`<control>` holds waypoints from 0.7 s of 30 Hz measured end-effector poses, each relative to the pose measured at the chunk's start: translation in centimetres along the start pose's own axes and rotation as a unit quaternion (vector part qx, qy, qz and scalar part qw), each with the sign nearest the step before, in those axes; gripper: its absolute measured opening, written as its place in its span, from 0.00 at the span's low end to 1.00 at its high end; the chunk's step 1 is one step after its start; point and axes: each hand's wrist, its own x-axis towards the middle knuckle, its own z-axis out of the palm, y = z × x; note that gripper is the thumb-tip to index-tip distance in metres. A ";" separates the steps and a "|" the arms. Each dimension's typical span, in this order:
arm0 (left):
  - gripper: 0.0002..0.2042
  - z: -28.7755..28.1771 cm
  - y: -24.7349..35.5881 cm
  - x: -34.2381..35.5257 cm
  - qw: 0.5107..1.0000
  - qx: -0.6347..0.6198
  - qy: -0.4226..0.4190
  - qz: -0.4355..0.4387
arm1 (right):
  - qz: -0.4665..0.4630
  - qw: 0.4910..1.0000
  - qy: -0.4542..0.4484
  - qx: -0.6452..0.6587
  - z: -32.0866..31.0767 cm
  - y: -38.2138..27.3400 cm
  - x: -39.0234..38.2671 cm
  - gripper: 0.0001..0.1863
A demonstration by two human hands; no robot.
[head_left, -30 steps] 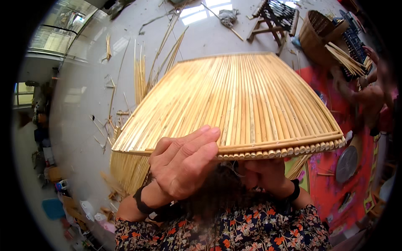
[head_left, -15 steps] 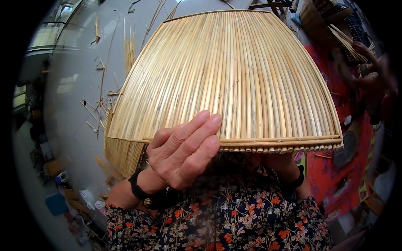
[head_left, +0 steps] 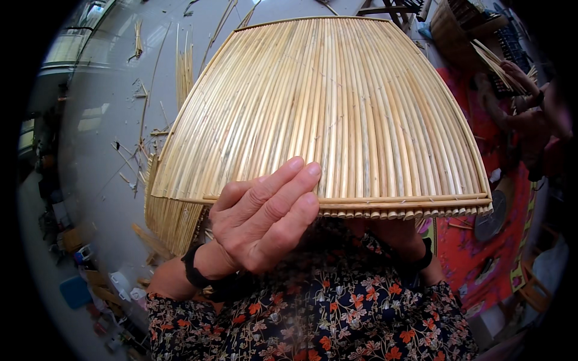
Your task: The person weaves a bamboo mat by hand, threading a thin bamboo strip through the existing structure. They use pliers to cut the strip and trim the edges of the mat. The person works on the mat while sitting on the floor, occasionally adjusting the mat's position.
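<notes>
A large trapezoid panel of pale reed sticks [head_left: 361, 108], with thin rails along its edges, fills the middle of the view. My left hand [head_left: 265, 222] grips its near edge left of centre, fingers pressed together over the top, thumb hidden. At the right of that edge, my right hand [head_left: 394, 236] is mostly underneath, its fingers hidden by the panel. A second bundle or panel of reeds [head_left: 171, 225] lies beyond the left side, partly covered.
Loose sticks [head_left: 183, 66] lie on the pale floor [head_left: 102, 162]. A co-worker's arm [head_left: 524, 123] is at the right near a basket [head_left: 454, 36] and sticks [head_left: 497, 63]. A red patterned mat [head_left: 475, 277] holds a grey round object [head_left: 490, 222]. Assorted clutter lines the left.
The panel shows more of its face and reaches higher in the view than a second ago. My left hand has shifted with it, still at the same edge. Little differs from half a second ago.
</notes>
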 end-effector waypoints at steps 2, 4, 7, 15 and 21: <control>0.06 0.0 0.1 0.0 1.000 -0.002 -0.005 -0.001 | 0.003 1.000 0.003 0.003 -0.1 0.3 -0.1 0.22; 0.06 -0.1 0.1 -0.1 1.000 -0.005 -0.005 -0.004 | 0.096 0.976 0.052 -0.186 -0.5 1.4 -0.4 0.17; 0.06 0.0 0.2 -0.1 1.000 -0.006 -0.003 -0.007 | 0.080 0.959 0.040 -0.268 -0.6 0.8 -0.5 0.11; 0.05 0.8 0.2 -0.9 1.000 0.014 0.018 0.005 | -0.039 0.996 -0.024 -0.076 1.3 -4.6 0.0 0.07; 0.05 0.3 0.2 -0.9 1.000 0.013 0.004 -0.003 | -0.006 1.000 0.018 -0.009 2.8 -5.7 -0.3 0.07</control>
